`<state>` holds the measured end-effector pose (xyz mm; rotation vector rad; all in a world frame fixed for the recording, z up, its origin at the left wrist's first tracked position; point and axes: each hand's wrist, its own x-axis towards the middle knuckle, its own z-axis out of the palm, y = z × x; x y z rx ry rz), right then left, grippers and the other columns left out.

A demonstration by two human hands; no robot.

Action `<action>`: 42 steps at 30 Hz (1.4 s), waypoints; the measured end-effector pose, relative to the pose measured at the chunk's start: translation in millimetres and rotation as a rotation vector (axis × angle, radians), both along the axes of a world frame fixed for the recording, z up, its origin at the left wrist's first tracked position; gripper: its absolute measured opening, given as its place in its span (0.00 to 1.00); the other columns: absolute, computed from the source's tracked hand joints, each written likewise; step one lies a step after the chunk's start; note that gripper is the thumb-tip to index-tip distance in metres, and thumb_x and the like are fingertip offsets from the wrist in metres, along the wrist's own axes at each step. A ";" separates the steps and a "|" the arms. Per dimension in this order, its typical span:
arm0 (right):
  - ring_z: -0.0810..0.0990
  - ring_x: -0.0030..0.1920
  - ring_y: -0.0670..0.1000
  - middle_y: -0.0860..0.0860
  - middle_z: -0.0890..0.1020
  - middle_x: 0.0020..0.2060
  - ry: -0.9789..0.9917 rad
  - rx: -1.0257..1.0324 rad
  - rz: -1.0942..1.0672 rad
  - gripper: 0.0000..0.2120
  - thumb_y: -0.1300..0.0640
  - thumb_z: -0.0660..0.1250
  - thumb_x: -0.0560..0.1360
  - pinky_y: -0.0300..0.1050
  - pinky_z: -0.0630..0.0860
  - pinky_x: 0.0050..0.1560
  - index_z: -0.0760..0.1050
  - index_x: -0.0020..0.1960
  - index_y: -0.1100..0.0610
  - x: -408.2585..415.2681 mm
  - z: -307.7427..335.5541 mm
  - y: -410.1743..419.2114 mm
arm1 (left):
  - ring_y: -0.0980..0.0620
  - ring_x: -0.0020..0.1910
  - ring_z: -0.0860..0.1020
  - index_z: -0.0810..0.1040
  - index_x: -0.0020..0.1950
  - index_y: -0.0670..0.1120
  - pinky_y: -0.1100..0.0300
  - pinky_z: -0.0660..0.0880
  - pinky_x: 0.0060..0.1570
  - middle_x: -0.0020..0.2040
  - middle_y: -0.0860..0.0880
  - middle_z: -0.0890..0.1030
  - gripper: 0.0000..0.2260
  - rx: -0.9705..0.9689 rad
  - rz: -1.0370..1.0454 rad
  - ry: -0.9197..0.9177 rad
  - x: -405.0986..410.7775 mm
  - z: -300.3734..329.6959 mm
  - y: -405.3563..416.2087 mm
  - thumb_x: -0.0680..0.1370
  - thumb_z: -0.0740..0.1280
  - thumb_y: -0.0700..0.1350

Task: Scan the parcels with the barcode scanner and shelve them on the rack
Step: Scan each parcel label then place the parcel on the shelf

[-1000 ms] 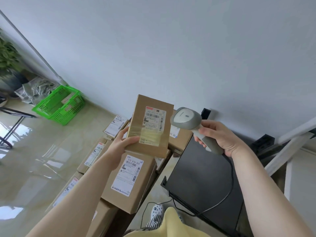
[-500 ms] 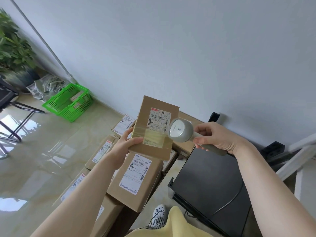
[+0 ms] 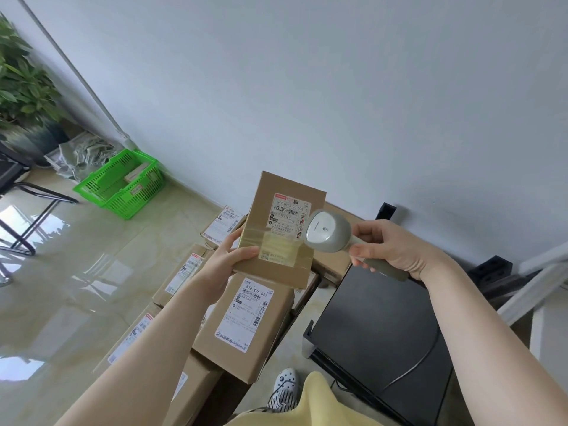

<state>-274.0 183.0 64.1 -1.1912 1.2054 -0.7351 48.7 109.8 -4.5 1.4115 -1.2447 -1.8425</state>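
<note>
Glossy beige tiled floor meeting a white wall. Against the wall at the floor's far left: a green plastic basket, crumpled grey wrapping behind it, and a potted plant in the corner. A black chair frame stands at the left edge. Stacked cardboard parcels with white labels occupy the middle near the wall; beside them, a black cabinet, possibly a low table. One patterned shoe rests at the near edge
</note>
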 end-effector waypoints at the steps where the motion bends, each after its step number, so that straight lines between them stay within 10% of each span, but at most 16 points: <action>1: 0.76 0.31 0.51 0.56 0.81 0.34 -0.050 0.004 -0.043 0.33 0.44 0.76 0.64 0.42 0.73 0.32 0.74 0.52 0.71 3.3 1.2 0.8 | 0.47 0.53 0.85 0.66 0.77 0.52 0.53 0.77 0.57 0.56 0.48 0.86 0.48 -0.005 -0.002 -0.002 -1.1 -0.3 -0.4 0.59 0.79 0.55; 5: 0.74 0.31 0.49 0.55 0.79 0.36 -0.357 0.059 -0.300 0.39 0.36 0.79 0.61 0.40 0.73 0.32 0.77 0.56 0.66 29.8 2.7 1.7 | 0.47 0.51 0.85 0.65 0.77 0.53 0.51 0.77 0.59 0.54 0.47 0.87 0.49 -0.005 0.038 0.004 -12.3 -3.8 1.7 0.58 0.79 0.55; 10: 0.75 0.33 0.48 0.54 0.79 0.37 -0.516 0.211 -0.529 0.22 0.42 0.70 0.74 0.38 0.75 0.34 0.79 0.54 0.61 63.7 3.1 3.6 | 0.44 0.55 0.84 0.64 0.78 0.56 0.44 0.73 0.68 0.57 0.43 0.85 0.50 -0.014 0.086 -0.011 -33.8 -8.7 4.7 0.58 0.80 0.59; 17: 0.76 0.33 0.47 0.52 0.81 0.36 -0.594 0.295 -0.641 0.20 0.42 0.69 0.76 0.37 0.76 0.35 0.80 0.52 0.59 77.5 0.4 5.3 | 0.50 0.52 0.84 0.65 0.76 0.58 0.66 0.77 0.45 0.59 0.44 0.83 0.49 -0.058 0.105 -0.051 -56.0 -8.0 7.2 0.57 0.79 0.60; 31: 0.76 0.33 0.47 0.52 0.81 0.36 -0.571 0.319 -0.706 0.20 0.41 0.69 0.76 0.39 0.76 0.36 0.80 0.52 0.59 70.1 -1.9 2.8 | 0.46 0.58 0.82 0.62 0.76 0.59 0.60 0.75 0.50 0.61 0.44 0.81 0.51 -0.043 0.123 -0.070 -65.2 -8.2 7.0 0.55 0.78 0.63; 37: 0.76 0.33 0.49 0.52 0.79 0.38 -0.354 0.302 -1.073 0.18 0.43 0.66 0.79 0.44 0.73 0.37 0.74 0.53 0.59 31.8 -40.1 5.5 | 0.48 0.57 0.81 0.61 0.79 0.58 0.51 0.73 0.64 0.60 0.47 0.81 0.55 -0.021 0.224 -0.105 -56.4 -10.0 4.8 0.53 0.77 0.63; 42: 0.75 0.48 0.54 0.61 0.78 0.49 -0.142 0.413 -1.271 0.23 0.46 0.65 0.80 0.54 0.74 0.58 0.71 0.63 0.65 -10.4 -104.0 21.6 | 0.45 0.59 0.81 0.64 0.77 0.59 0.43 0.71 0.70 0.60 0.48 0.82 0.52 0.029 0.285 -0.091 -51.1 -17.2 3.7 0.55 0.79 0.63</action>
